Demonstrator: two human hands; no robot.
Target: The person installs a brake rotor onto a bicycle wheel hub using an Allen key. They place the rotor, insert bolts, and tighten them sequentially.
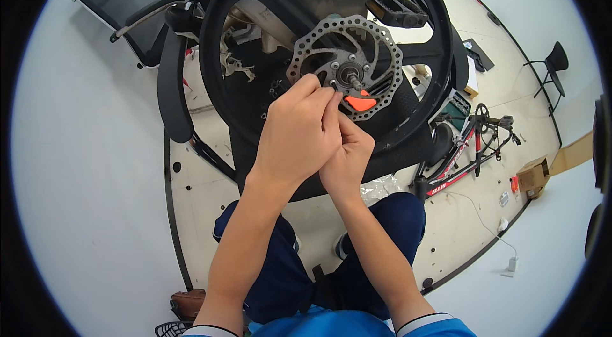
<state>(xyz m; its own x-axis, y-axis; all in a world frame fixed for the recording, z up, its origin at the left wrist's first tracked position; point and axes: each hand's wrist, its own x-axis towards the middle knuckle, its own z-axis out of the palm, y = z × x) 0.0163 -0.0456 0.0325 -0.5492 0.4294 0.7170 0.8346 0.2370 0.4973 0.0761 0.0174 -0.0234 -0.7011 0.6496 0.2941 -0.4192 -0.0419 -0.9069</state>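
A silver disc brake rotor, ringed with small holes, is mounted on the hub of a black spoked wheel. At its centre a threaded axle sticks out, with several bolts around it. My left hand is closed at the rotor's lower left, fingertips by a bolt near the hub. Pressed against it, my right hand is closed too, just below the rotor. Whatever the fingers grip is hidden behind them. An orange piece shows at the rotor's lower edge, just above my right hand.
The wheel lies over a black office chair with a curved armrest. A crank with a black pedal lies above the rotor. At right are a red and black bicycle frame, a cardboard box and a black chair.
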